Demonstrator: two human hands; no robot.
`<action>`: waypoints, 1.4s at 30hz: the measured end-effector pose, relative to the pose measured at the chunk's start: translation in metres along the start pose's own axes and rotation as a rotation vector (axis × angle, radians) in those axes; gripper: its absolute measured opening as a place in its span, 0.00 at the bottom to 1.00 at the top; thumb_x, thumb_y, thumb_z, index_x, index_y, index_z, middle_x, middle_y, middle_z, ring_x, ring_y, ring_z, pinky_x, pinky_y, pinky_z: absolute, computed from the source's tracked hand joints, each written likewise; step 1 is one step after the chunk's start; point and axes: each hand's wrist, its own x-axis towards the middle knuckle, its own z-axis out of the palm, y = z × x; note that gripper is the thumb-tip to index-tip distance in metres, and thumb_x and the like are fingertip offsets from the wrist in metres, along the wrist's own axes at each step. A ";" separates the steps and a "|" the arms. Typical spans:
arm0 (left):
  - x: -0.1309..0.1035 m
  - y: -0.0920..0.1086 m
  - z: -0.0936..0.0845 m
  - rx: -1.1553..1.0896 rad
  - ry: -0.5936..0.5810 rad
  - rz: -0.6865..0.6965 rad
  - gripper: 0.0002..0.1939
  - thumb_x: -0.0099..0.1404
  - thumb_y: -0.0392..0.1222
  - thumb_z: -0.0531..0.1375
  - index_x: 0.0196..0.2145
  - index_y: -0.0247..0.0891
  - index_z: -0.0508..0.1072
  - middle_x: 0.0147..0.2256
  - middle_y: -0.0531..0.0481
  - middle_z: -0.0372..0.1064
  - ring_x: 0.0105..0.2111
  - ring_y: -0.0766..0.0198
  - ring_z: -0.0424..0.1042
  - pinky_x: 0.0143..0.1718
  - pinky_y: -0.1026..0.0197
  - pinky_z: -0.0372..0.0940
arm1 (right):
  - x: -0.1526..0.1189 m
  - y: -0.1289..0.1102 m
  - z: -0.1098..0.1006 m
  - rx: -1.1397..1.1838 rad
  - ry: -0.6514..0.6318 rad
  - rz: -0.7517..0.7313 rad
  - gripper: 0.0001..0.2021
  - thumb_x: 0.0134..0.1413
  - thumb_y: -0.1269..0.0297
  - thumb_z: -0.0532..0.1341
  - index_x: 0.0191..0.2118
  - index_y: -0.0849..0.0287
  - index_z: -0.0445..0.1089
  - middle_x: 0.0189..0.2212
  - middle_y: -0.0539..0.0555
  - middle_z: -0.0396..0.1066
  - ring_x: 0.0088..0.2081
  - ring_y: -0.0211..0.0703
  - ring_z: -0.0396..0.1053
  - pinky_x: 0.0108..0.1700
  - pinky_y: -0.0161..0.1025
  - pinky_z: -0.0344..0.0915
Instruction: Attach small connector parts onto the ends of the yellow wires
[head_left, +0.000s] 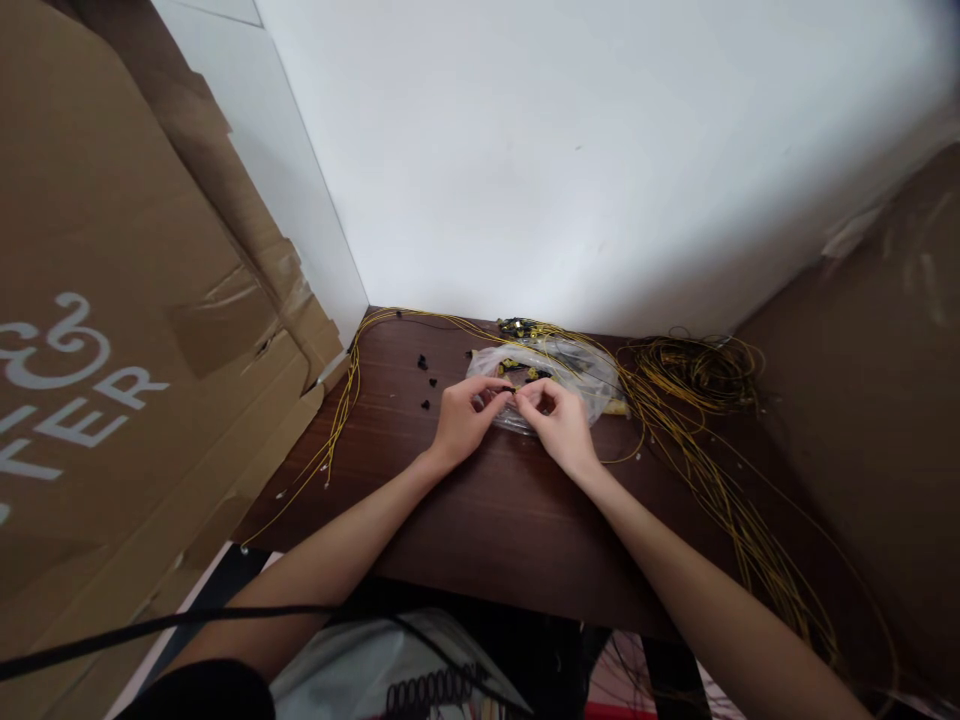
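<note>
The fingers of both hands are pinched together, thumb against forefinger, in the head view; the left hand (461,422) and the right hand (564,420) meet tip to tip, gripping between them a small dark piece (510,390), too small to make out in detail; the piece is held above the near part of a clear plastic bag (601,372), which lies on the dark brown table (480,530); black and yellow parts (534,374) show at the bag just beyond the fingertips, and a further cluster of such parts (519,327) lies at its far side; to the left of the bag, well apart from it, are a few loose black pieces (422,362); thin yellow cables (346,410) run along the far edge and down the left side of the table; on the right, more lie in a loose coil (694,375), with a long bundle (701,490) trailing toward the near right; a cardboard box (105,220) with white lettering stands at the left, and a white wall (570,180) rises behind the table.
</note>
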 end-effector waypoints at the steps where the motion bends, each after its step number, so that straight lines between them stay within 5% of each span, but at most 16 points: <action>1: 0.000 0.000 0.000 0.002 0.000 0.000 0.08 0.57 0.40 0.59 0.33 0.36 0.75 0.27 0.50 0.72 0.24 0.69 0.65 0.24 0.68 0.60 | 0.000 0.000 0.000 -0.026 0.005 -0.018 0.07 0.48 0.63 0.58 0.28 0.62 0.69 0.21 0.50 0.67 0.23 0.36 0.62 0.26 0.33 0.58; 10: 0.000 0.000 0.000 0.009 0.010 0.000 0.08 0.56 0.40 0.59 0.32 0.36 0.75 0.27 0.50 0.72 0.23 0.69 0.66 0.23 0.68 0.60 | -0.002 -0.004 -0.002 -0.204 0.051 -0.187 0.05 0.50 0.68 0.56 0.27 0.61 0.68 0.24 0.51 0.67 0.25 0.37 0.62 0.28 0.34 0.58; 28: -0.002 0.005 -0.001 0.029 -0.017 0.159 0.06 0.58 0.36 0.58 0.34 0.36 0.73 0.28 0.50 0.69 0.24 0.70 0.63 0.24 0.68 0.59 | 0.001 0.000 0.000 0.010 -0.009 0.063 0.09 0.46 0.61 0.57 0.26 0.62 0.69 0.20 0.50 0.66 0.22 0.36 0.61 0.25 0.33 0.58; 42: -0.001 0.002 0.000 0.095 -0.044 0.121 0.06 0.57 0.36 0.58 0.33 0.36 0.73 0.28 0.51 0.71 0.22 0.71 0.64 0.24 0.68 0.60 | -0.003 -0.001 -0.006 -0.423 -0.011 -0.307 0.06 0.52 0.68 0.53 0.27 0.59 0.64 0.25 0.52 0.65 0.29 0.40 0.62 0.33 0.36 0.58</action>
